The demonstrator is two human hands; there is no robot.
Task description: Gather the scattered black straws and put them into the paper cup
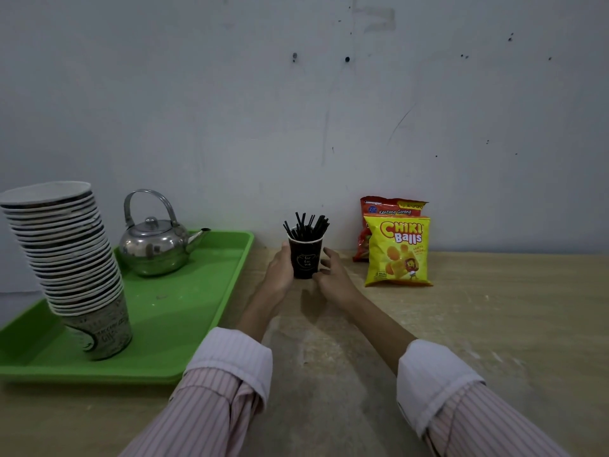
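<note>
A dark paper cup [305,258] stands upright on the wooden table near the wall. Several black straws [306,226] stick up out of it, fanned out above the white rim. My left hand [280,272] wraps the cup's left side and grips it. My right hand [333,275] sits just right of the cup, fingers spread and curled toward it, fingertips near its base; whether they touch it I cannot tell. No loose straws show on the table.
A green tray [184,311] at the left carries a steel kettle [155,245] and a leaning stack of paper cups [72,258]. Two snack bags, a yellow one [398,252] before a red one [389,207], stand against the wall at the right.
</note>
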